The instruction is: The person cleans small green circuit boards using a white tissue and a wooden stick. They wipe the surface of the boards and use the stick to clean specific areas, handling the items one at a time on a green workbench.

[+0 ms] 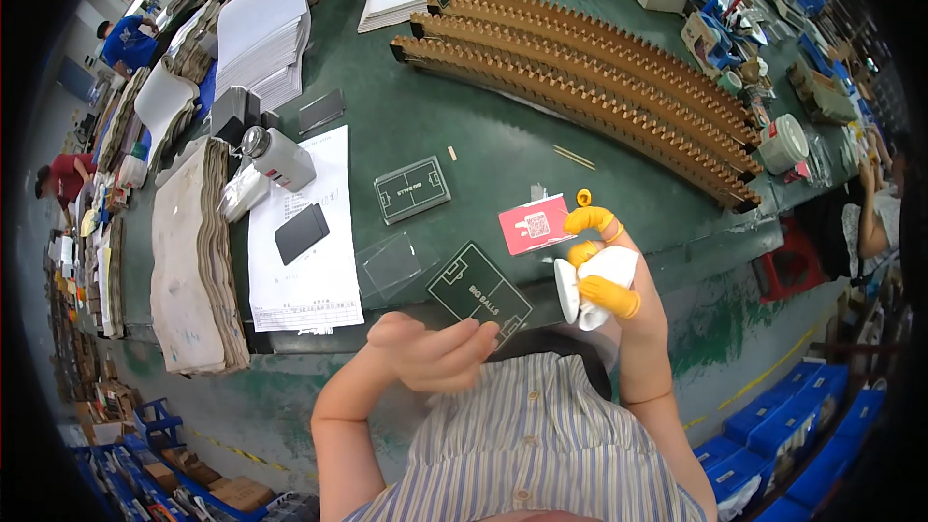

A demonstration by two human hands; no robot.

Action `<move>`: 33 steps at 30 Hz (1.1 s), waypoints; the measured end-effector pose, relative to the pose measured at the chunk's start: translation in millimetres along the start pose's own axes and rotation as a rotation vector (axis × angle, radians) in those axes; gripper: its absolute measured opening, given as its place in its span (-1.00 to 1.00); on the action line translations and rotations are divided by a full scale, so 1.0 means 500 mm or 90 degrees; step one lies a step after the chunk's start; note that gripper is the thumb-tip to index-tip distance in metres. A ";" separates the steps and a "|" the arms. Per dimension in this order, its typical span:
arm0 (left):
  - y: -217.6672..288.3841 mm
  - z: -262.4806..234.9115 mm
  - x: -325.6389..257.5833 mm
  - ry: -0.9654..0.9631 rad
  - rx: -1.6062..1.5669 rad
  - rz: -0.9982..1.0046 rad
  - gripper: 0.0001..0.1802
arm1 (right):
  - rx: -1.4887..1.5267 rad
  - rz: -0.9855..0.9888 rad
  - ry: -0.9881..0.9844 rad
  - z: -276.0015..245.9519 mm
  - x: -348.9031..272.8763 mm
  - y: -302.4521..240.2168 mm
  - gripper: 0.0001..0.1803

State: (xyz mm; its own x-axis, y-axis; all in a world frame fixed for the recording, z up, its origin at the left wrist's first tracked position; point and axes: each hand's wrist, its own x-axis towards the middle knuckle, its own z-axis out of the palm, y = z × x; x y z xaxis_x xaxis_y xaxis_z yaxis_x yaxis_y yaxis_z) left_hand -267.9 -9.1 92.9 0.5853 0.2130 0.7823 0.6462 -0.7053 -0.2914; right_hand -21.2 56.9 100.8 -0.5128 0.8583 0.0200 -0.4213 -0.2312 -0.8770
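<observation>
At frame centre the left hand [435, 353] pinches a dark green card [480, 292] by its lower edge. Just right, the right hand [604, 266] grips a white cloth [604, 275] beside a red card [535, 224]; a clear plate [391, 263] lies left.

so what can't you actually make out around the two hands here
- Head view: the left hand covers the near corner of the dark green card, so its grip there is hidden.
- The right hand wraps a white cloth; what lies under it is hidden.
- The clear plastic sheet: edges are faint.
</observation>
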 end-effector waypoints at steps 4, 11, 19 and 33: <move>-0.010 -0.003 0.004 0.029 -0.028 -0.040 -0.73 | 0.103 -0.025 -0.052 -0.024 0.010 0.023 -0.23; -0.025 -0.007 0.004 0.026 -0.100 -0.018 -0.78 | -0.301 -0.159 -0.019 -0.010 0.004 0.016 -0.17; -0.032 -0.008 0.014 0.035 -0.133 -0.034 -0.79 | -0.437 -0.260 -0.029 -0.014 -0.002 -0.002 -0.25; -0.020 -0.001 0.023 0.010 -0.134 0.005 -0.80 | -0.797 -0.420 -0.062 0.050 0.021 -0.038 -0.55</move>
State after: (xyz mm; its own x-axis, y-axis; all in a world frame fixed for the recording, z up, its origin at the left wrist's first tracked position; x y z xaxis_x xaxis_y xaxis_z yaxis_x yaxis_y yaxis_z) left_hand -268.0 0.0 105.4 0.5818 0.1971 0.7891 0.5241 -0.8328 -0.1783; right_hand -37.1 58.8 129.6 -0.5557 0.6011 0.5744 0.3041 0.7899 -0.5325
